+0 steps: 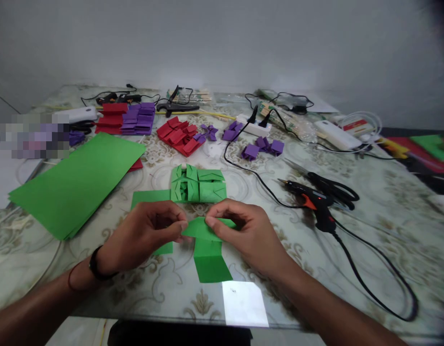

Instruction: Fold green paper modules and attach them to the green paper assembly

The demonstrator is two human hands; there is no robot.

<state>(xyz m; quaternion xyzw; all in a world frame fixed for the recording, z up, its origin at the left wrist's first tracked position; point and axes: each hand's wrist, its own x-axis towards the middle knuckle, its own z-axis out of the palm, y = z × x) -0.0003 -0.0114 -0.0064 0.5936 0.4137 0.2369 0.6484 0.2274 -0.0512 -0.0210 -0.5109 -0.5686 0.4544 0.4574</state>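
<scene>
A small piece of green paper [199, 229] is held up between both hands, above the patterned table. The thumb and fingers of my left hand [141, 235] pinch its left end. My right hand [249, 235] grips it nearer the right side, thumb on top. Below it lies a creased green paper strip [212, 268]; whether the two are one piece I cannot tell. A flat green paper [150, 197] is partly covered by my left hand. Just beyond my fingers sits a block of folded green paper units [198, 185].
Large green sheets [81, 182] are stacked at left. Behind are red folded units [178, 135] and purple ones [251, 152]. At right lie a corded glue gun [312, 199] and black-handled scissors [333, 187]. A white power strip [253, 126] stands farther back.
</scene>
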